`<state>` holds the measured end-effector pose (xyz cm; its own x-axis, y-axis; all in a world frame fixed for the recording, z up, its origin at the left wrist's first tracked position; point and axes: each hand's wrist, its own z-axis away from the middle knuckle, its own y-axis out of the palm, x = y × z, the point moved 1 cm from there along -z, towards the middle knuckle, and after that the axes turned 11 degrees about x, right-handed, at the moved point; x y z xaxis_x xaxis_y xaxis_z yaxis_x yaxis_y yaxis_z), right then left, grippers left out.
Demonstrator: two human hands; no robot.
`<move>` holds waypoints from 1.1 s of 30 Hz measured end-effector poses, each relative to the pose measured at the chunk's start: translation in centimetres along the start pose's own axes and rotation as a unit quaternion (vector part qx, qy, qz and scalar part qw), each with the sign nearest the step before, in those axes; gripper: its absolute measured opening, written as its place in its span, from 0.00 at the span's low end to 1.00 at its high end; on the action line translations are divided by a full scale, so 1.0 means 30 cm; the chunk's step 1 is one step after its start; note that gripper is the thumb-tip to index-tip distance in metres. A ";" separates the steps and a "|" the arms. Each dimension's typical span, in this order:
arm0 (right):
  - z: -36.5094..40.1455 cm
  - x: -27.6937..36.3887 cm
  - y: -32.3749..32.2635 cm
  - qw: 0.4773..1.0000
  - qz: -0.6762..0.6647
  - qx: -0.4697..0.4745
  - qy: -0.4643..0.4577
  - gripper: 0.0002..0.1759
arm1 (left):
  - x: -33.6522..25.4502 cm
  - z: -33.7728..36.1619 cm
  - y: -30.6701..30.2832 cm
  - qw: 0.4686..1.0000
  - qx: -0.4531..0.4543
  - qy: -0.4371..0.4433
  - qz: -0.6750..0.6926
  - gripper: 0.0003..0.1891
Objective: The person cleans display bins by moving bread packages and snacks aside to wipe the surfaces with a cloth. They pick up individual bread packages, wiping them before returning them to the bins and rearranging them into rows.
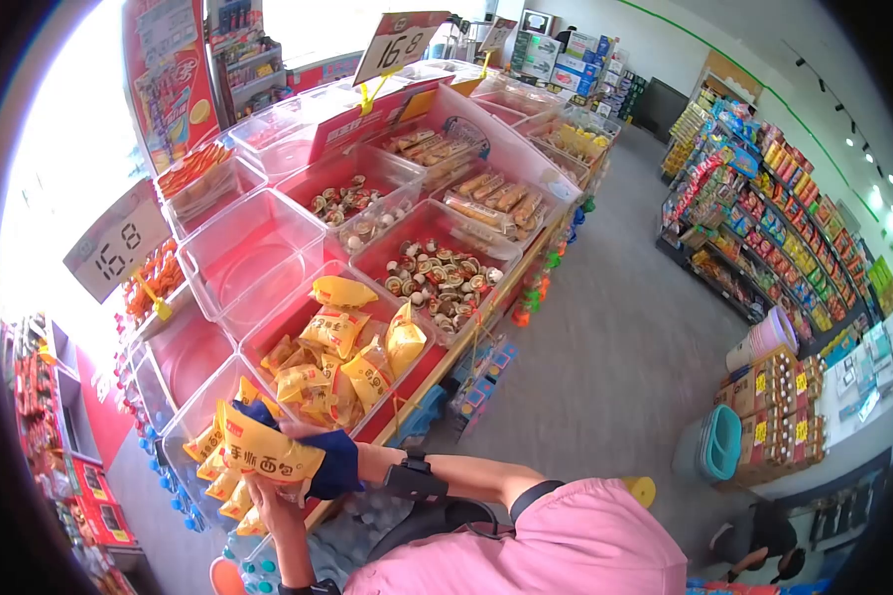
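Observation:
My left hand [275, 504] grips a yellow bread package [268, 448] with dark printing from below, over a clear bin [182, 428] holding more such packages. My right hand [302, 429] is just behind the package, its fingers closed on a dark blue cloth [335, 466]. The package hides part of this hand. Some of the cloth also shows at the package's upper edge. Beside them, another clear bin [425, 330] holds a pile of yellow packages [329, 329].
Clear bins of small round snacks [442, 283] and wrapped rolls [501, 198] stand farther along the display. Price signs [119, 241] rise above it. Right of the grey aisle [595, 297] are snack shelves [784, 218], boxes [779, 416] and a person [764, 540].

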<state>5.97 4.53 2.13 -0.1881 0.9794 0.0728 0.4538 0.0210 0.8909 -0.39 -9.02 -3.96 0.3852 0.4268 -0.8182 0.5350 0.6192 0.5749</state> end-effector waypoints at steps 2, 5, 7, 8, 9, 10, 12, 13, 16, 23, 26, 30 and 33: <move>0.033 0.029 0.063 0.989 0.128 -0.063 0.031 0.33 | 0.027 -0.006 -0.085 0.999 0.021 -0.004 -0.031 0.25; 0.026 0.043 0.095 0.967 0.218 -0.122 0.046 0.40 | 0.008 0.002 -0.082 0.997 0.021 -0.020 -0.075 0.26; 0.031 0.055 0.085 0.956 0.255 -0.131 0.067 0.39 | -0.003 0.013 -0.075 0.982 0.010 -0.017 -0.190 0.25; 0.034 0.065 0.082 0.957 0.251 -0.131 0.069 0.39 | -0.003 0.013 -0.085 0.981 0.005 -0.018 -0.191 0.25; 0.038 0.081 0.079 0.943 0.277 -0.152 0.107 0.38 | 0.000 0.014 -0.102 0.980 0.009 -0.029 -0.199 0.25; 0.042 0.087 0.072 0.927 0.300 -0.169 0.148 0.36 | 0.001 0.028 -0.123 0.977 0.007 -0.040 -0.207 0.24; 0.051 0.090 0.040 0.923 0.314 -0.163 0.150 0.32 | -0.001 0.040 -0.116 0.981 0.011 -0.017 -0.194 0.24; 0.057 0.089 0.005 0.922 0.317 -0.162 0.152 0.32 | -0.006 0.043 -0.098 0.984 0.030 0.008 -0.175 0.24; 0.067 0.099 -0.063 0.868 0.425 -0.199 0.165 0.27 | -0.048 0.045 -0.059 0.982 0.012 0.011 -0.190 0.22; -0.005 0.294 0.128 0.633 0.669 -0.387 -0.052 0.23 | -0.085 0.002 -0.004 0.991 -0.054 -0.020 -0.124 0.20; 0.008 0.485 0.054 0.673 0.669 -0.299 0.102 0.30 | -0.121 0.006 0.074 0.997 -0.072 -0.010 -0.029 0.24; 0.053 0.472 0.011 0.218 0.925 -0.274 0.146 0.36 | -0.160 0.011 0.119 0.996 -0.060 0.012 0.066 0.24; 0.046 0.335 0.005 0.758 0.583 -0.184 0.226 0.30 | -0.145 0.014 0.122 0.995 -0.051 0.011 0.086 0.24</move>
<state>5.33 14.66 2.37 -0.1629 0.1178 0.9796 0.2835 -0.9454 0.1608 0.22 -8.89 1.72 0.4473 0.5467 -0.7079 0.3829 0.5982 0.7040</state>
